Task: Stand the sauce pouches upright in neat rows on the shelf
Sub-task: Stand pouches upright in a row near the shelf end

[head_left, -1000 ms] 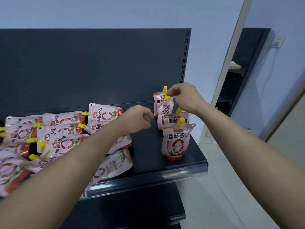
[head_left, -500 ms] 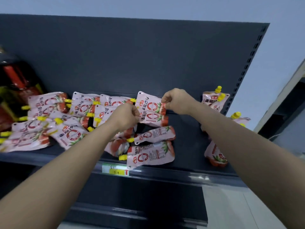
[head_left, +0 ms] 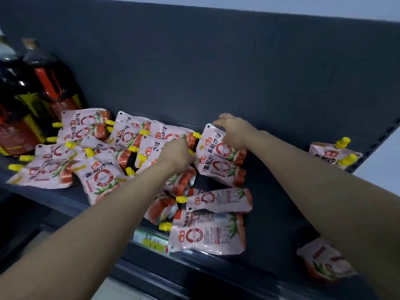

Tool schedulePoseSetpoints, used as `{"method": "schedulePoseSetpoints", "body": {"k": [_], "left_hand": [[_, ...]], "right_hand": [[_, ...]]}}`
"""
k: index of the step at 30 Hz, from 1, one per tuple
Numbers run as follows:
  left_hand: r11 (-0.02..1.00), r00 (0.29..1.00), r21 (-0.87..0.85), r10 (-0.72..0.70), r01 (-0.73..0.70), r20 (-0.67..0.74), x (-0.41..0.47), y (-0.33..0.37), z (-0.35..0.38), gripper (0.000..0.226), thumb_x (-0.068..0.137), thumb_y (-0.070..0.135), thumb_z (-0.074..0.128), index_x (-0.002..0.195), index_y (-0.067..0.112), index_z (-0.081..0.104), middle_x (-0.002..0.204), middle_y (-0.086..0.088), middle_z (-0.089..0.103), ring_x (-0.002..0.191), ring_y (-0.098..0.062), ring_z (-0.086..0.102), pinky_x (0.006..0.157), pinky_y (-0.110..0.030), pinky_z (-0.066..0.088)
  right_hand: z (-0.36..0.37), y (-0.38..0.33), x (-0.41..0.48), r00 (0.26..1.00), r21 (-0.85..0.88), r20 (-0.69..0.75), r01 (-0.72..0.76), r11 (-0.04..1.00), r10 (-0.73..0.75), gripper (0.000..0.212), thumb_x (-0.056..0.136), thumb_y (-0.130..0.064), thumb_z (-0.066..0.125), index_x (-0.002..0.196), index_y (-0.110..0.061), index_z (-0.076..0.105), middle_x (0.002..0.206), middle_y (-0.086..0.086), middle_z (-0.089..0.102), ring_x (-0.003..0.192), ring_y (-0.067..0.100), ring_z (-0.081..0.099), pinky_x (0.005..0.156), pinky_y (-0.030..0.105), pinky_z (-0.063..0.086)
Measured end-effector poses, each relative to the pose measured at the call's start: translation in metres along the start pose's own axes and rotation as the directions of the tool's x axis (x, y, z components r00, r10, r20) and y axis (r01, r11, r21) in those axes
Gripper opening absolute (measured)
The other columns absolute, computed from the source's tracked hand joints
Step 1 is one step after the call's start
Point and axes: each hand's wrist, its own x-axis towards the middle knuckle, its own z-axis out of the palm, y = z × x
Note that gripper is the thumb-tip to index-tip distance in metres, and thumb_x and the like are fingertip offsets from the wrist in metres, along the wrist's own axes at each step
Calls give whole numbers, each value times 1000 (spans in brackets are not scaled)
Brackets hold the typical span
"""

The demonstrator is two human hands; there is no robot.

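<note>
Both hands are now over the heap of flat pouches mid-shelf; a sec ago they were at the upright row by the shelf's right end, so the view and both arms have swung left for the next pick-up.

Right hand [head_left: 234, 132] rests on the upper edge of the top pouch [head_left: 218, 148] in a leaning pair near the back panel [head_left: 238, 72]. Fingers are spread and curled over the edge, a loose grasp not yet clamped (half a sec ago it looked pinched on that same pouch, so it seems to be re-gripping). Left hand [head_left: 176, 153] is closed in a fist just beside that pouch's yellow spout, w/ knuckles toward the camera; can't tell whether it's pinching a spout [head_left: 191, 151] or nothing.

Where the pouches are:
- Standing ones [head_left: 334, 153] at far right against the back panel, two yellow caps visible, plus one more [head_left: 324, 263] at the front right, mostly hidden by the right forearm.
- The rest lie flat and overlapping from centre to the left, up to the dark sauce bottles [head_left: 36, 100].
- Two lie near the front lip, one [head_left: 207, 231] partly over the price tag [head_left: 151, 241].

So the task looks early: only a few stand and most are still down. Next move is probably lifting the held pouch and carrying it right to extend the row. The pouches are soft, so expect a slump unless each base is set flat.
</note>
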Motion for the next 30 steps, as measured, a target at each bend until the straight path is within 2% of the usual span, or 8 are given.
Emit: {"method": "schedulePoseSetpoints", "body": {"k": [5, 9, 13, 17, 24, 25, 27, 30], "left_hand": [[987, 995, 139, -87, 78, 55, 30, 4, 15, 50, 87, 38, 59, 123, 4, 51, 132, -19, 45, 124, -37, 40, 99, -44, 40], [979, 989, 183, -113, 95, 91, 43, 3, 23, 51, 88, 42, 56, 124, 7, 51, 133, -17, 43, 124, -35, 39, 100, -42, 39], [969, 991, 226, -115, 95, 75, 50, 1, 27, 50, 88, 40, 54, 128, 10, 51, 135, -17, 40, 125, -34, 39, 100, -43, 40], [963, 990, 266, -84, 51, 114, 56, -1, 27, 49, 87, 39, 56, 131, 17, 52, 137, -15, 36, 128, -36, 35, 101, -44, 39], [982, 988, 186, -12, -16, 153, 64, -6, 27, 41, 82, 26, 63, 119, 8, 60, 129, -15, 39, 123, -35, 34, 100, -43, 40], [984, 988, 175, -5, -22, 155, 65, -8, 27, 40, 81, 27, 65, 117, 8, 62, 129, -14, 40, 122, -34, 35, 100, -42, 39], [988, 988, 148, 17, -40, 156, 64, -11, 27, 36, 78, 30, 71, 109, 11, 67, 127, -13, 42, 121, -33, 36, 101, -41, 40], [1000, 990, -16, 27, -25, 139, 64, -10, 24, 25, 71, 26, 79, 89, 12, 69, 114, -12, 57, 112, -32, 51, 96, -43, 48]], "right_hand": [[15, 6, 34, 990, -99, 89, 117, 988, -108, 77, 84, 15, 42, 148, -26, 32, 161, -4, 12, 140, 29, 35, 104, 37, 43], [23, 9, 50, 969, -205, 171, 213, 955, -179, 75, 82, 16, 44, 145, -24, 37, 161, -4, 11, 137, 30, 39, 98, 39, 47], [32, 8, 64, 955, -284, 176, 282, 916, -240, 63, 80, 13, 49, 135, -18, 47, 152, -1, 27, 122, 32, 53, 86, 39, 51], [39, 5, 72, 951, -360, 139, 309, 880, -277, 54, 79, 13, 54, 127, -12, 50, 135, 3, 41, 105, 31, 59, 69, 33, 42], [30, -5, 69, 969, -441, 119, 245, 864, -214, 36, 85, 9, 53, 118, -6, 52, 127, 11, 39, 71, 26, 50, 59, 34, 36], [28, -6, 68, 974, -451, 109, 224, 864, -196, 34, 87, 9, 50, 117, -5, 53, 127, 13, 39, 72, 27, 54, 59, 34, 36], [25, -8, 64, 982, -479, 97, 191, 857, -165, 35, 88, 9, 49, 119, -4, 56, 127, 14, 44, 92, 31, 62, 66, 36, 43], [20, 1, 55, 987, -485, 98, 160, 860, -128, 31, 89, 6, 49, 117, -5, 59, 123, 14, 50, 103, 33, 61, 72, 37, 45]]}}
